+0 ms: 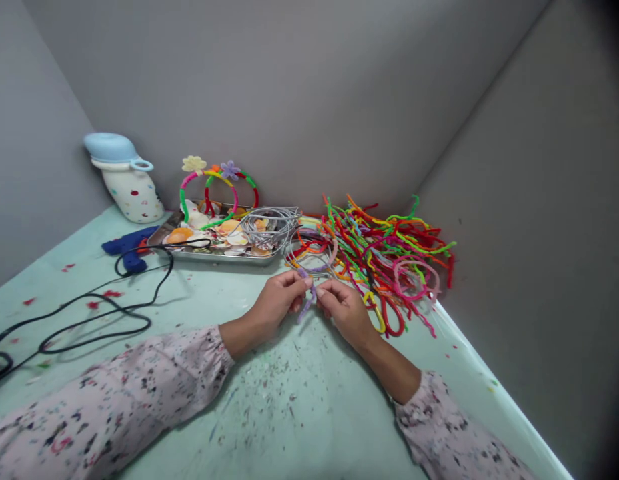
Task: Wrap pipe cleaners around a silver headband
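Observation:
Between my two hands, low over the table, is a short purple pipe cleaner (305, 311), bent and hanging down at its lower end. Thumb and finger of my left hand (282, 297) pinch it near the top. My right hand (342, 308) is closed in a pinch against its right side; the exact grip point is partly hidden by the fingertips. Just beyond my hands lie a coil of silver wire (272, 225) and a big heap of coloured pipe cleaners (379, 240).
A metal tray (229, 259) of seashells holds two upright pipe-cleaner hoops with flowers, including a purple flower (230, 170). A blue glue gun (132, 250) lies left, its black cable (89, 293) looping across the table. Behind stands a white bottle (132, 193) with a blue lid. Grey walls enclose the table.

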A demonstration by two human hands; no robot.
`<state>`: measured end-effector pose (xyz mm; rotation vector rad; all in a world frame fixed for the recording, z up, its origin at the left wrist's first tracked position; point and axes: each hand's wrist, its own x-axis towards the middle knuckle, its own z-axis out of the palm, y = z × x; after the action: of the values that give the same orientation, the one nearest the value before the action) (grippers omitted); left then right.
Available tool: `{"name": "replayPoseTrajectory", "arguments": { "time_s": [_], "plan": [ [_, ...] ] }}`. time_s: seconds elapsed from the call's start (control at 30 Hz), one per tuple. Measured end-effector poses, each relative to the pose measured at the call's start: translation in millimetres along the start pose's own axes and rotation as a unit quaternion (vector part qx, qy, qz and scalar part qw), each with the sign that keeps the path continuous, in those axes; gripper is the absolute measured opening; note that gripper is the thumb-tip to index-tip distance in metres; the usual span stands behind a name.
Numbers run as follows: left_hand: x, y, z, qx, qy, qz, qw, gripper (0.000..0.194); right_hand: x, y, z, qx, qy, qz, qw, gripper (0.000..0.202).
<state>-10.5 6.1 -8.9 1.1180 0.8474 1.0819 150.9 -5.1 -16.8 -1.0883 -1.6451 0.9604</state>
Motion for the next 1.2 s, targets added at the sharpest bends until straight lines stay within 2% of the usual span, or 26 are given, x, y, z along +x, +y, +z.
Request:
{"name": "replayPoseTrajectory", "arguments": {
  "time_s": [0.97, 1.2],
  "plan": [
    [-0.7, 0.2, 0.2, 0.017, -0.006, 0.004, 1.0, 0.03, -1.5, -2.5, 1.3, -0.018, 0.006, -0.001, 1.0, 0.019],
    [1.2, -1.6, -1.1, 0.013, -0.004, 0.002, 1.0, 0.029, -3.2, -6.4, 3.0, -0.069, 0.022, -0.009, 0.997, 0.018]
  ]
}}
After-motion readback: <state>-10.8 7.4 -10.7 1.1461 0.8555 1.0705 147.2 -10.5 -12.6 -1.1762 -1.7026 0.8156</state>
